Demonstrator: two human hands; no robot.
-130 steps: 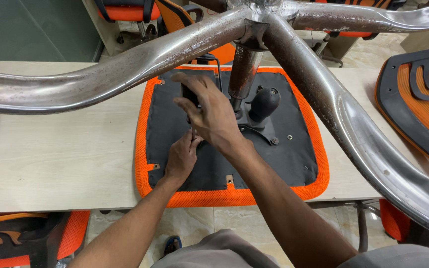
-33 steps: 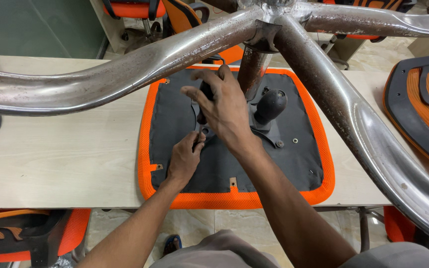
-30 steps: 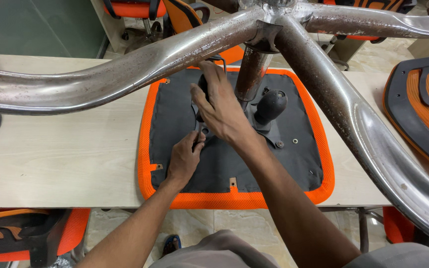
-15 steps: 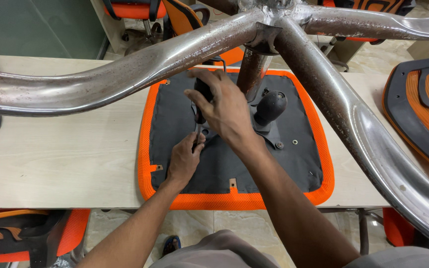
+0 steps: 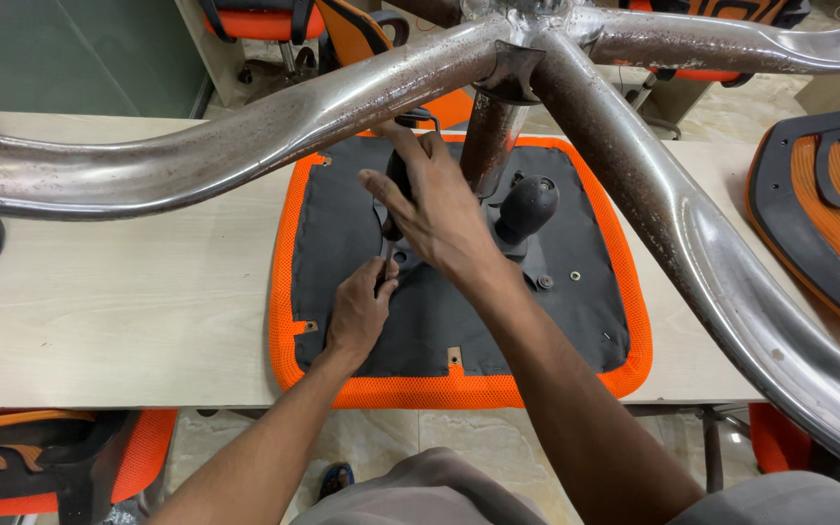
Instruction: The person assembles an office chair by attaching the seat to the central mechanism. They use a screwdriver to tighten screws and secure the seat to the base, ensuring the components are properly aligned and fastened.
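An upturned orange chair seat is lying on the bench. The left hand is pinching a small fitting on its black underside, unmoved, while the right hand is shifting its grip on the black lever.

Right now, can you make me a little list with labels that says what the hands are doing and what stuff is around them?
Place: pale wooden table
Main thing: upside-down chair seat, orange mesh edge, black underside
On top: shiny metal chair base with spread legs, rust spots, on a center post
Left hand: resting on the black underside, fingers pinching a small part near the middle
Right hand: reaching over, wrapped around a black lever
Nearby: black knob beside the right hand
Far right: another orange and black chair part
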